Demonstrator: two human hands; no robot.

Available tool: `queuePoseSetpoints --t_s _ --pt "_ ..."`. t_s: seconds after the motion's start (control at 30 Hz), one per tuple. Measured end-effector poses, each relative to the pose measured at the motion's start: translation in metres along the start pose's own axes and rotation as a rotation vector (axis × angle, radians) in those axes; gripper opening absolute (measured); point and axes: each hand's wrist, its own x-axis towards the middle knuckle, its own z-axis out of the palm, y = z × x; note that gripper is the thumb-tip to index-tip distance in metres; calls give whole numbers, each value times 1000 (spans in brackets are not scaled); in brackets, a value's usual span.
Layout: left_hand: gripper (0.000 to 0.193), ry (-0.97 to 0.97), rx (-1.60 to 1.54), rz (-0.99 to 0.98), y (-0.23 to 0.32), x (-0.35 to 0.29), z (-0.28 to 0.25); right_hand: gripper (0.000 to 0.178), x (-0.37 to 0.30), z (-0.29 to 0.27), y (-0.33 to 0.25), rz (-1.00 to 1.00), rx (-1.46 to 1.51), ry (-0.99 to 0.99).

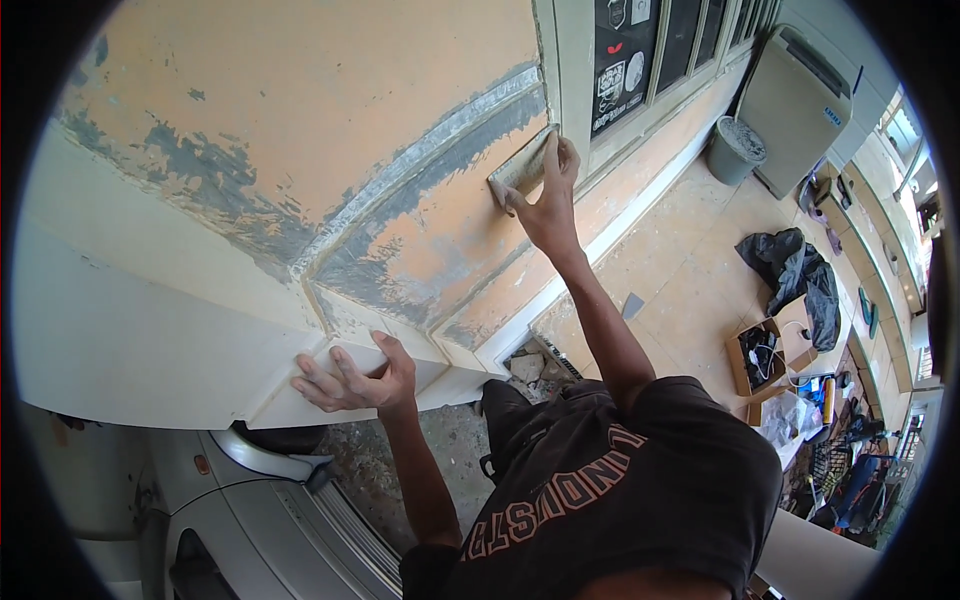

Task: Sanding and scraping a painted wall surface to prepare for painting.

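My right hand (pixel 546 200) grips a flat, pale rectangular block (pixel 522 165), which looks like a sanding block, with thumb and fingers at its two ends. The block lies against the peach wall (pixel 460 240), just left of the window frame (pixel 570 80). Grey and white filler patches (pixel 410 165) run along the wall beside a raised band. Lower down on the left, my left hand (pixel 365 380) rests with fingers spread on the white corner ledge (pixel 335 345) and holds nothing.
A silver car (pixel 270 520) stands at the lower left, close to the wall. Rubble (pixel 530 368) lies near my leg. Across the tiled floor (pixel 660 260) are a grey bucket (pixel 736 150), a black plastic bag (pixel 795 275), an open cardboard box (pixel 757 358) and scattered tools.
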Motion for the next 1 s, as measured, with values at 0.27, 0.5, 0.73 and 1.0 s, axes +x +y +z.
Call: queuePoseSetpoints --t_s 0.27,0.5,0.73,1.0 --pt "64 -19 1 28 -3 -2 -3 87 -6 27 23 -127 104 -31" --pt "64 -42 18 21 -4 -4 0 83 43 48 -4 -139 54 292" --pt "63 -44 19 28 0 0 -2 78 -2 79 -60 -557 -198 169" --pt "66 -53 29 -9 -2 -8 -1 78 52 47 -25 -406 -67 371"
